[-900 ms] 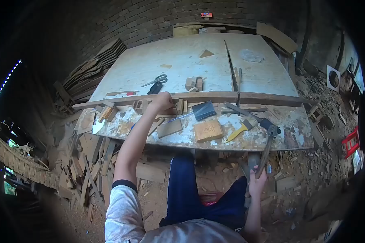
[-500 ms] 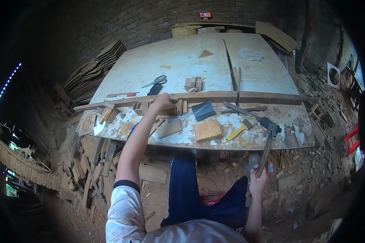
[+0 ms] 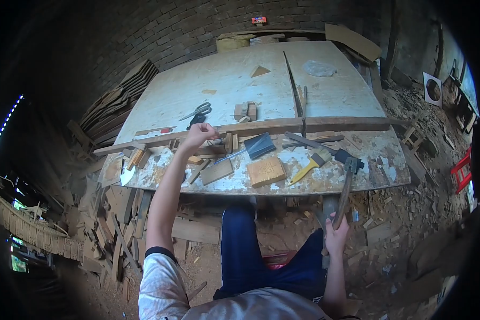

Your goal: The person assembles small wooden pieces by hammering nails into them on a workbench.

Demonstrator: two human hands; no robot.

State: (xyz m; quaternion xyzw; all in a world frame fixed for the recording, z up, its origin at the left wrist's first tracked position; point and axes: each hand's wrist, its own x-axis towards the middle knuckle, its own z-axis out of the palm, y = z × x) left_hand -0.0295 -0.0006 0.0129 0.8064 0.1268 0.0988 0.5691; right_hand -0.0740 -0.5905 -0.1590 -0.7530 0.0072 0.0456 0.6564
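Observation:
My left hand [image 3: 200,133] is over the long wooden strip that crosses the workbench [image 3: 197,184], its fingers closed; what they hold, if anything, is too small to make out. Low at the right, my right hand [image 3: 336,234] grips the wooden handle of a hammer [image 3: 345,197], whose dark head rests at the bench's front edge area. Wooden blocks [image 3: 210,149] lie beside my left hand. A flat wood piece [image 3: 217,172], a dark sharpening plate [image 3: 259,145], a light wood block [image 3: 266,172] and a yellow-handled brush [image 3: 309,167] lie between my hands.
Scissors [image 3: 199,111], a small clamped-looking wood block [image 3: 245,111], a wooden triangle [image 3: 259,71] and a clear plastic bag [image 3: 319,68] lie farther back. Stacked boards [image 3: 117,101] stand at the left. Wood scraps cover the floor, and a red plastic object [image 3: 461,170] is at the right.
My left hand has lifted and moved slightly left, showing more of the wooden blocks. My right hand still holds the hammer. The whole view has shifted a little.

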